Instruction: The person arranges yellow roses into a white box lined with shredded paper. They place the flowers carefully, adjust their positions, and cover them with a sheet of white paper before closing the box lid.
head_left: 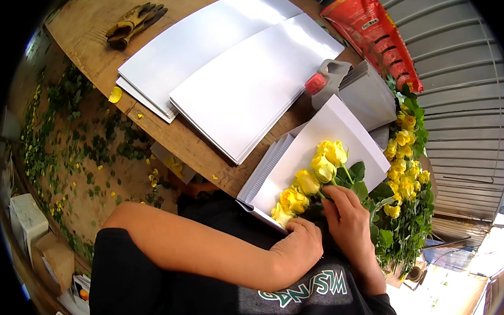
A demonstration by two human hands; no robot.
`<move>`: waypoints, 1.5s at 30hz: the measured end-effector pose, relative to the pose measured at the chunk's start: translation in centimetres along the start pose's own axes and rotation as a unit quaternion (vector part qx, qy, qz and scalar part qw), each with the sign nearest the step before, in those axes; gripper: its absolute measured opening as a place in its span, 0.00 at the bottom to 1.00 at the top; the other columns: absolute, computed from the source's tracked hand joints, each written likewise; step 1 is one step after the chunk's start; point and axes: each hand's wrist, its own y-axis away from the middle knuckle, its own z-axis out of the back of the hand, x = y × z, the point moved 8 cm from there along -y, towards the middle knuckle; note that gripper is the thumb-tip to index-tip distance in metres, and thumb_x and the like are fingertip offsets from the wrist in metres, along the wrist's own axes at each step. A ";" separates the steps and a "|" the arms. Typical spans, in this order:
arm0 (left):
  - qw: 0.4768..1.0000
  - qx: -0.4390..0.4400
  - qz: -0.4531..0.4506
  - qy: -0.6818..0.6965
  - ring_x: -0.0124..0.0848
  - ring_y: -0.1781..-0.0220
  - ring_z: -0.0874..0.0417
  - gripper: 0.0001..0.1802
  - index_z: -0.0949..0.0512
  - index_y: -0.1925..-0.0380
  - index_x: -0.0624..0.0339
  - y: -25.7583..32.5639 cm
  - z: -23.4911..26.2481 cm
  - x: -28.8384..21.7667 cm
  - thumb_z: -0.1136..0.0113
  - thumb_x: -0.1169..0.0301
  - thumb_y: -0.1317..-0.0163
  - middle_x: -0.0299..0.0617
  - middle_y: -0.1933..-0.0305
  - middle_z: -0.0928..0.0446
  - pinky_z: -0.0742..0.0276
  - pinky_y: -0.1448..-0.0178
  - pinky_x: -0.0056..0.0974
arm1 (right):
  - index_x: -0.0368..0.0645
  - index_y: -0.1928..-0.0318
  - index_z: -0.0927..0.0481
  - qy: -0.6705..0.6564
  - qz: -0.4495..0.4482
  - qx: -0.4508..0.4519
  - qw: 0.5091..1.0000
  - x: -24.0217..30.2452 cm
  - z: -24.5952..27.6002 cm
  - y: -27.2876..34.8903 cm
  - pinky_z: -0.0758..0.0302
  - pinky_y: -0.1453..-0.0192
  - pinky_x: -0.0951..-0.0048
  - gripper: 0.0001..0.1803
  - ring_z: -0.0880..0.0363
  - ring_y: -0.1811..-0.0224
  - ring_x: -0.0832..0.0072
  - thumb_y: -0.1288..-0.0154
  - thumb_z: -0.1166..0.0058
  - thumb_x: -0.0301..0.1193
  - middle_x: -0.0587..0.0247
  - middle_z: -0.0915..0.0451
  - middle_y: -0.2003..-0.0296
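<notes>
A row of several yellow roses (307,182) lies slantwise on a white board (341,127) in front of me, their stems and leaves pointing right. My left hand (299,240) is closed at the base of the nearest rose (282,214), its fingers curled around the stem area, which is mostly hidden. Farther right, my right hand (349,218) pinches a rose stem just below the blooms, thumb and forefinger together. Green leaves (356,172) stick out beside its fingers. Under the white board, a stack of corrugated cardboard (270,163) shows at the left edge.
White sheets (254,83) lie stacked on the wooden table (80,38), with work gloves (135,24) behind. A grey jug with red cap (329,84) and a red bag (374,40) stand right of them. More yellow roses (404,175) are heaped at right; leaves litter the floor (78,149).
</notes>
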 end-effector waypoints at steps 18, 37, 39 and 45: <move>1.000 -0.011 0.016 0.019 0.35 0.69 0.29 0.13 0.23 0.72 0.69 -0.3 -0.3 0.0 0.51 0.70 0.54 0.47 0.69 0.29 0.32 0.67 0.34 | 0.47 0.76 0.24 0.059 -0.064 0.024 0.996 -1.9 -2.5 1.3 0.32 0.78 0.68 0.08 0.27 0.78 0.68 0.58 0.38 0.32 0.67 0.29 0.78; 0.996 -0.036 0.038 0.067 0.32 0.69 0.31 0.12 0.22 0.73 0.67 -0.3 -0.4 1.1 0.50 0.72 0.56 0.48 0.65 0.30 0.34 0.66 0.28 | 0.47 0.73 0.26 0.101 -0.052 0.026 0.993 -1.1 -2.5 0.9 0.31 0.79 0.68 0.09 0.27 0.80 0.67 0.54 0.42 0.35 0.65 0.30 0.78; 0.997 -0.023 0.020 0.068 0.32 0.69 0.31 0.11 0.22 0.75 0.66 -0.3 -0.6 0.9 0.49 0.72 0.57 0.46 0.68 0.30 0.34 0.68 0.28 | 0.48 0.72 0.26 0.113 -0.023 0.016 0.993 -0.4 -2.3 0.8 0.31 0.78 0.68 0.09 0.26 0.80 0.67 0.54 0.42 0.34 0.66 0.29 0.76; 0.999 -0.024 0.006 0.030 0.33 0.70 0.31 0.10 0.22 0.76 0.65 0.0 0.0 0.6 0.49 0.72 0.57 0.44 0.75 0.30 0.34 0.70 0.30 | 0.46 0.71 0.24 0.079 -0.004 -0.023 0.997 -0.6 -1.9 1.4 0.30 0.76 0.71 0.08 0.25 0.79 0.68 0.55 0.41 0.30 0.66 0.26 0.77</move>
